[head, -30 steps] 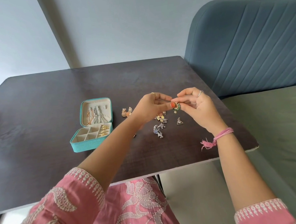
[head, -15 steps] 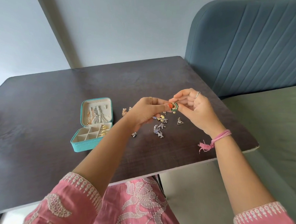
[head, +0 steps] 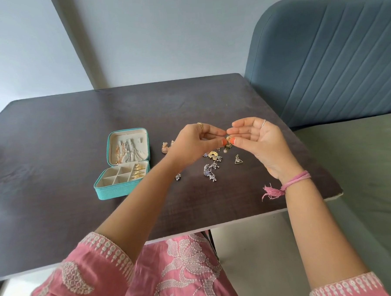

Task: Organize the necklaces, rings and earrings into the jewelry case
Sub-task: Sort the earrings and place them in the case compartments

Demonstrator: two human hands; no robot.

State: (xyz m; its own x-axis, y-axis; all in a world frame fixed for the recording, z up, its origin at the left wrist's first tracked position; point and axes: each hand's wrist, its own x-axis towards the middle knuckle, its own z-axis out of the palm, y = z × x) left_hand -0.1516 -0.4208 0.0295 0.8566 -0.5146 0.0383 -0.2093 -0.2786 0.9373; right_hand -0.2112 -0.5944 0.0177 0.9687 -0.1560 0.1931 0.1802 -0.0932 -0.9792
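Fingers (head: 218, 133) of both hands pinch earring (head: 228, 140) — above table (head: 75, 122) (dark) | case (head: 115, 190) open

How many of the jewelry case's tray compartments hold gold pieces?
2: both on the right side of the open teal jewelry case's tray, the far one and the near one. The other visible compartments look empty.

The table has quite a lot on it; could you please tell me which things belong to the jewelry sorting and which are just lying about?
Belongs to the job:
- open teal jewelry case
- earring pinched between left hand and right hand
- loose earrings on the table

Just there:
- blue chair
- pink wrist thread
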